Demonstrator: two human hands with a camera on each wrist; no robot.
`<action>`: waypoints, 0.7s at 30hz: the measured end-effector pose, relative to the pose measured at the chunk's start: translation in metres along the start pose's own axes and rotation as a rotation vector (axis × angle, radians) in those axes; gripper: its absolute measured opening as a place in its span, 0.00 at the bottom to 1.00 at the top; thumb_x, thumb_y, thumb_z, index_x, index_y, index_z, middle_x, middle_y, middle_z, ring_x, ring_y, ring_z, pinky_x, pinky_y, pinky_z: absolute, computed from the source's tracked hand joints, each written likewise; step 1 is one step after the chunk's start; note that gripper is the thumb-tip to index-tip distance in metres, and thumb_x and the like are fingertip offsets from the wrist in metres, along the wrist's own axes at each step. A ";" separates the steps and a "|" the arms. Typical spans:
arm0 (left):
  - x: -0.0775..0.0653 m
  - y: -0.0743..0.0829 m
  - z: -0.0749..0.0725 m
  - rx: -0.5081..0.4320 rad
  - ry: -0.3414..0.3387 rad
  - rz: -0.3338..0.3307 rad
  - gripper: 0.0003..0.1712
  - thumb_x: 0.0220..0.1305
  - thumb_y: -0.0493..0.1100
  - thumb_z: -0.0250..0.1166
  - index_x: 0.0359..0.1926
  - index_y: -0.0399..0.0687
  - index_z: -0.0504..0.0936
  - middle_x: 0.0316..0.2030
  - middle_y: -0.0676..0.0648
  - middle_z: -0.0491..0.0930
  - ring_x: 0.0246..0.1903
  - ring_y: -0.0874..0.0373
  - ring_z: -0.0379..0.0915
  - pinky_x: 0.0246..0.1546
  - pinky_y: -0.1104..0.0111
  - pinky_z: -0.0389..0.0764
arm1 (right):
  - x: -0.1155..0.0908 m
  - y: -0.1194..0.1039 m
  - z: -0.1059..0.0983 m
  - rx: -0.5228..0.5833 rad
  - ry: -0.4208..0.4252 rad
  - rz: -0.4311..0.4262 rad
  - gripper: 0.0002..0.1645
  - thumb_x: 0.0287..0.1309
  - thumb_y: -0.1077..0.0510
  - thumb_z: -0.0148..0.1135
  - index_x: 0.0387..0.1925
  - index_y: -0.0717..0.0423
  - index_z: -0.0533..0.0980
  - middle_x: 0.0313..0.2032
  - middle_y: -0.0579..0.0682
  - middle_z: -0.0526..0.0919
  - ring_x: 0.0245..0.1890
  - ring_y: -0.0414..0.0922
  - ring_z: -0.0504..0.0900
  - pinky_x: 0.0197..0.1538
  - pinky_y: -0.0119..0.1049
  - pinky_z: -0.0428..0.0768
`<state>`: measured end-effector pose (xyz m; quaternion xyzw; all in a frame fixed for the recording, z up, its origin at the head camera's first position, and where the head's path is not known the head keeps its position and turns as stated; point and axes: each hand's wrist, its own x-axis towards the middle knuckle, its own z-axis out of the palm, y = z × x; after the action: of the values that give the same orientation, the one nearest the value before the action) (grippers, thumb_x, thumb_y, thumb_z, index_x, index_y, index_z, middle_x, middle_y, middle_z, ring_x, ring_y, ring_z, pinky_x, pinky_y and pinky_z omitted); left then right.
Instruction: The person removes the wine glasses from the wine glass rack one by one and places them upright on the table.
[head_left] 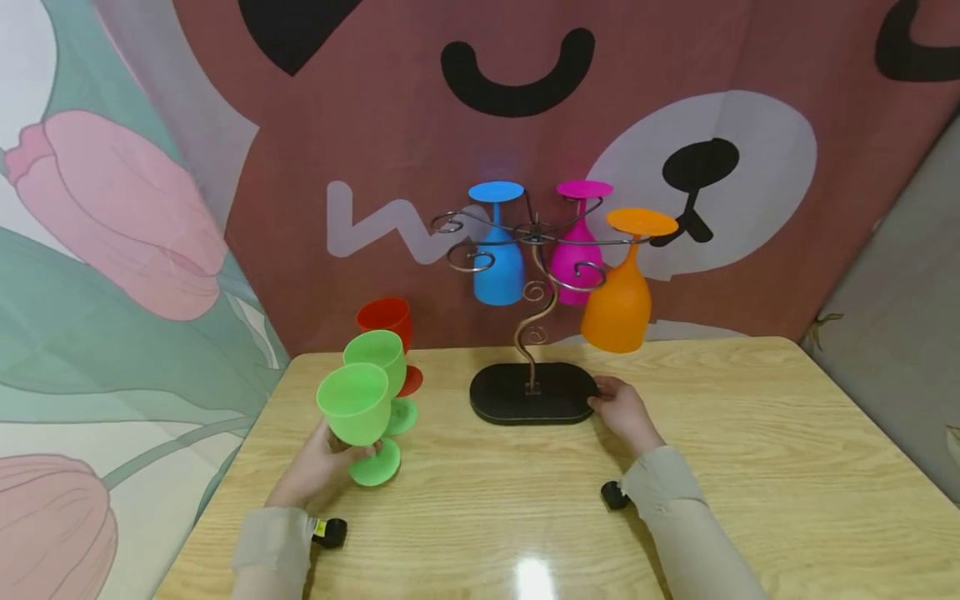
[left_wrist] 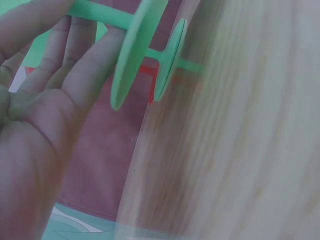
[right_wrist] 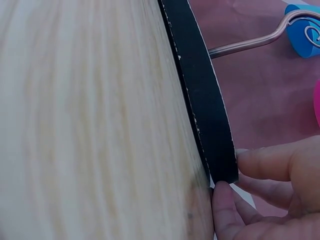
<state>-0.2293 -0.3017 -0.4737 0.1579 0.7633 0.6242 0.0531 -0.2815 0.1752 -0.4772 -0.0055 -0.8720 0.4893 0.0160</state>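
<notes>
Left fingers point(left_wrist: 95, 67) pinching front green goblet point(head_left: 356, 421), right fingers point(right_wrist: 270, 162) pinching rack base point(head_left: 534, 406); a sideways lift could topple rear green goblet point(head_left: 384, 357) into red goblet point(head_left: 390, 318).

Cartoon-print backdrop point(head_left: 360, 125) behind wooden table point(head_left: 450, 508)

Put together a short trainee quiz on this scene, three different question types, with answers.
1. How many goblets hang upside down from the metal rack?
2. True or false: the left hand holds the red goblet.
3. The right hand grips the rack's: A) post; B) black base; C) top hub.

Key:
1. Three: blue goblet, pink goblet, orange goblet.
2. False; it holds the nearer green goblet.
3. B.
</notes>
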 end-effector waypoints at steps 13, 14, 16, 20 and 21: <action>-0.002 -0.005 0.001 -0.060 -0.093 0.009 0.29 0.62 0.29 0.69 0.61 0.44 0.70 0.52 0.30 0.75 0.50 0.56 0.79 0.57 0.69 0.76 | -0.001 0.002 0.001 -0.001 0.008 0.007 0.27 0.68 0.68 0.57 0.65 0.76 0.67 0.59 0.77 0.74 0.58 0.69 0.76 0.58 0.56 0.78; -0.002 -0.005 0.001 -0.054 -0.093 0.009 0.29 0.61 0.29 0.69 0.61 0.44 0.70 0.52 0.31 0.76 0.50 0.56 0.79 0.57 0.69 0.76 | -0.001 0.002 0.001 -0.001 0.008 0.010 0.27 0.68 0.68 0.57 0.65 0.76 0.67 0.59 0.77 0.74 0.58 0.69 0.76 0.58 0.56 0.78; -0.002 -0.005 0.001 -0.019 -0.089 0.016 0.29 0.61 0.29 0.70 0.61 0.44 0.71 0.52 0.34 0.77 0.51 0.57 0.78 0.58 0.70 0.74 | -0.002 0.002 0.001 0.004 0.006 0.015 0.27 0.68 0.68 0.57 0.65 0.76 0.67 0.59 0.77 0.74 0.58 0.69 0.76 0.59 0.56 0.78; -0.004 -0.007 -0.002 0.043 -0.084 0.036 0.26 0.61 0.30 0.70 0.59 0.44 0.73 0.50 0.38 0.80 0.50 0.59 0.78 0.57 0.73 0.73 | -0.002 0.000 0.000 0.008 0.004 0.019 0.27 0.69 0.68 0.57 0.66 0.76 0.67 0.59 0.77 0.73 0.59 0.69 0.76 0.59 0.56 0.78; -0.004 -0.007 -0.002 0.054 -0.085 0.041 0.26 0.61 0.30 0.70 0.58 0.45 0.73 0.50 0.38 0.80 0.50 0.59 0.78 0.57 0.74 0.72 | -0.002 0.000 0.000 0.010 0.005 0.017 0.27 0.69 0.68 0.57 0.65 0.76 0.67 0.59 0.77 0.74 0.59 0.69 0.76 0.59 0.56 0.78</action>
<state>-0.2277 -0.3062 -0.4803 0.2010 0.7735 0.5972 0.0684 -0.2793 0.1749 -0.4776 -0.0139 -0.8694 0.4937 0.0143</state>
